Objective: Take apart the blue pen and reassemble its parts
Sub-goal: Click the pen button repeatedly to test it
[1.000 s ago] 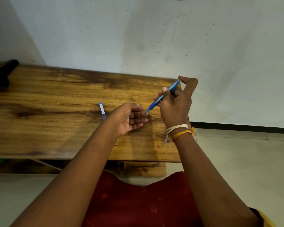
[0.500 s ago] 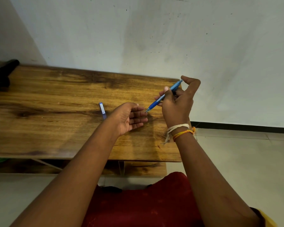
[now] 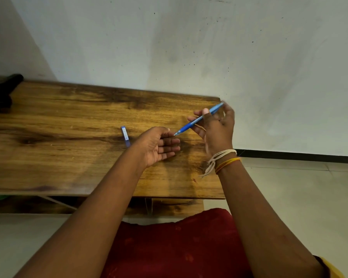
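Note:
My right hand [image 3: 217,129] holds the blue pen [image 3: 191,123] by its middle, slanted, above the right end of the wooden table [image 3: 68,137]. The pen's tip points down-left and nearly touches the fingertips of my left hand [image 3: 159,145]. That hand lies palm up with fingers loosely curled and holds nothing. The blue pen cap [image 3: 125,134] with a white label lies on the table just left of my left hand.
A dark object [image 3: 0,91] sits at the table's far left end. The white wall stands right behind the table. Tiled floor [image 3: 289,187] lies to the right. Thread bracelets [image 3: 223,160] circle my right wrist.
The right hand has turned the pen slightly, its thumb shifting along the barrel. The left hand and the cap have stayed put.

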A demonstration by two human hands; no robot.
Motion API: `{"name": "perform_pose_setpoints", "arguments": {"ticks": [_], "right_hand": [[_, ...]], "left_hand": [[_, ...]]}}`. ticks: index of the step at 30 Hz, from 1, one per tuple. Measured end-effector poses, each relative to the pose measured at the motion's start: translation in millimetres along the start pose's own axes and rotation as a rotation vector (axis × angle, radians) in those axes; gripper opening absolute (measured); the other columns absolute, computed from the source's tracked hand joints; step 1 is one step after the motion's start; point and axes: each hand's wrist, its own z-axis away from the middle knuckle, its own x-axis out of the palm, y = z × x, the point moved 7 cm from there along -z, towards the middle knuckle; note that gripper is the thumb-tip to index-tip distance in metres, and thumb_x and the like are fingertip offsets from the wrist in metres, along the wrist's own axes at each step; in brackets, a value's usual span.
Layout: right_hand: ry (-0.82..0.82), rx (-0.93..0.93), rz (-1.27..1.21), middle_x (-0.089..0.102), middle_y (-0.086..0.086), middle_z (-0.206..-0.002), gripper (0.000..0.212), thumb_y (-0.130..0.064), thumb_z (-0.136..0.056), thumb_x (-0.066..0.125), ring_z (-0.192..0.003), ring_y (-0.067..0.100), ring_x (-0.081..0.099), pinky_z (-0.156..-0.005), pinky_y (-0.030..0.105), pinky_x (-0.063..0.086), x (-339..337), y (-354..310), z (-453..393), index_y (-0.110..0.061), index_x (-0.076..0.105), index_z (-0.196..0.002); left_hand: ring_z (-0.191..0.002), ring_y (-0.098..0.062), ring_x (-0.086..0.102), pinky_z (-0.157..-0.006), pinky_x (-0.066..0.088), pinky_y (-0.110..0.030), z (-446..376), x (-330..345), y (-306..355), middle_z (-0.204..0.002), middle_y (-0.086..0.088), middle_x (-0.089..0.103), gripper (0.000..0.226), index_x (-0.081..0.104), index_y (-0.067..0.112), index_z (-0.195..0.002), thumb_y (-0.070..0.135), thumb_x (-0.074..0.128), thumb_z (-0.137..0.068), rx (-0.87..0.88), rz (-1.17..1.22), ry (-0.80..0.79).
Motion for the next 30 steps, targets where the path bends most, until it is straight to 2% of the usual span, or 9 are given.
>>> {"name": "perform_pose_setpoints", "arguments": {"ticks": [2,3,5,8,9,13,18,22,30], "right_hand": [[-0.053,0.192,-0.297,0.056,0.006,-0.078,0.014,-0.006,-0.1,0.042,-0.067,0.019,0.062,-0.078,0.038,0.056,1.6,13.8,-4.2,-0.011,0.049,-0.111],[-0.06,0.279,-0.44,0.052,0.005,-0.074,0.012,-0.01,-0.101,0.04,-0.065,0.018,0.055,-0.08,0.039,0.052,1.6,19.0,-4.1,-0.011,0.052,-0.101],[-0.047,0.372,-0.605,0.043,0.003,-0.066,0.026,-0.028,-0.1,0.039,-0.059,0.016,0.044,-0.075,0.035,0.044,-2.7,25.9,-4.0,-0.014,0.053,-0.085],[-0.102,0.379,-0.641,0.036,0.002,-0.06,0.049,-0.055,-0.093,0.031,-0.056,0.016,0.037,-0.067,0.031,0.034,-5.3,26.1,-4.0,-0.016,0.046,-0.068],[-0.119,0.374,-0.643,0.036,0.002,-0.058,0.05,-0.056,-0.093,0.028,-0.055,0.016,0.036,-0.065,0.031,0.033,-5.0,25.6,-4.1,-0.017,0.044,-0.065],[-0.099,0.346,-0.688,0.035,0.001,-0.05,0.042,-0.035,-0.091,0.022,-0.051,0.016,0.032,-0.06,0.03,0.03,-6.1,21.1,-6.5,-0.017,0.039,-0.057],[-0.139,0.365,-0.708,0.035,0.001,-0.052,0.048,-0.056,-0.089,0.033,-0.053,0.016,0.032,-0.061,0.03,0.03,-5.9,18.5,-4.1,-0.017,0.038,-0.061],[-0.102,0.36,-0.709,0.034,0.002,-0.05,0.044,-0.049,-0.089,0.035,-0.051,0.016,0.032,-0.06,0.029,0.03,-8.1,19.2,-5.5,-0.016,0.037,-0.059],[-0.094,0.318,-0.718,0.035,0.001,-0.049,0.045,-0.05,-0.09,0.035,-0.051,0.016,0.032,-0.061,0.029,0.03,-11.7,16.9,-6.8,-0.016,0.038,-0.06]], "left_hand": [[-0.077,-0.022,0.067,-0.08,0.051,-0.033,-0.6,0.6,-0.5,-0.081,-0.007,0.07,0.026,0.066,0.01,-0.088,0.024,0.044,-0.096,-0.004,-0.008,-0.006],[-0.078,-0.022,0.067,-0.079,0.051,-0.032,-0.8,0.6,-0.6,-0.082,-0.007,0.069,0.027,0.065,0.01,-0.089,0.024,0.044,-0.096,-0.004,-0.013,-0.007],[-0.079,-0.022,0.067,-0.079,0.051,-0.032,-1.0,0.1,-0.6,-0.083,-0.007,0.069,0.026,0.065,0.01,-0.091,0.024,0.043,-0.096,-0.002,-0.02,-0.003],[-0.08,-0.022,0.067,-0.081,0.051,-0.033,-0.7,-0.7,-0.3,-0.084,-0.007,0.07,0.026,0.065,0.01,-0.093,0.024,0.044,-0.096,0.0,-0.028,0.004],[-0.081,-0.022,0.067,-0.082,0.051,-0.033,-0.3,-0.5,-0.4,-0.084,-0.007,0.07,0.026,0.065,0.01,-0.093,0.024,0.044,-0.096,-0.001,-0.03,0.003],[-0.081,-0.022,0.067,-0.083,0.05,-0.033,1.0,0.6,-0.6,-0.085,-0.008,0.069,0.026,0.065,0.01,-0.093,0.024,0.043,-0.096,-0.003,-0.036,-0.001],[-0.084,-0.023,0.066,-0.083,0.05,-0.033,1.0,0.3,0.0,-0.088,-0.008,0.069,0.026,0.065,0.01,-0.094,0.024,0.044,-0.096,-0.001,-0.039,0.006],[-0.083,-0.023,0.067,-0.083,0.05,-0.033,1.7,1.4,-0.9,-0.087,-0.009,0.07,0.025,0.065,0.01,-0.094,0.024,0.044,-0.096,-0.004,-0.036,0.006],[-0.083,-0.023,0.067,-0.083,0.05,-0.033,2.7,1.0,0.1,-0.087,-0.009,0.07,0.026,0.065,0.009,-0.094,0.024,0.044,-0.096,-0.004,-0.031,-0.005]]}}
